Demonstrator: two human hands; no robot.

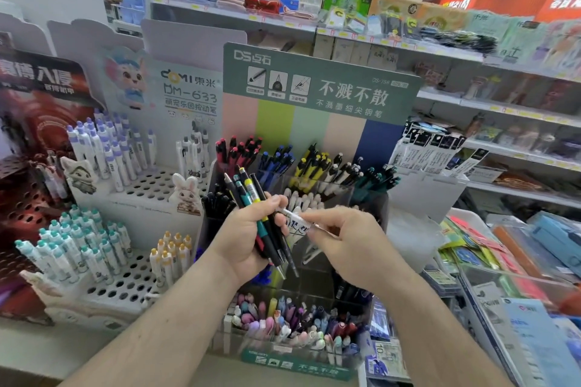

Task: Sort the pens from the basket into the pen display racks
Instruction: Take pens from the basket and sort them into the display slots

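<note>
My left hand (248,229) grips a bundle of roughly six pens (251,198), upright, click ends fanned up-left, tips down-right. My right hand (342,235) pinches one white pen (298,220), lying crosswise and touching the bundle. Behind stands the clear tiered rack (314,185), header reading "DS"; left, a white rack (141,185) marked "DM-633".

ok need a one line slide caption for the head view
Left hand grips a bundle of pens while the right hand pinches a white pen before the tiered pen rack.
</note>
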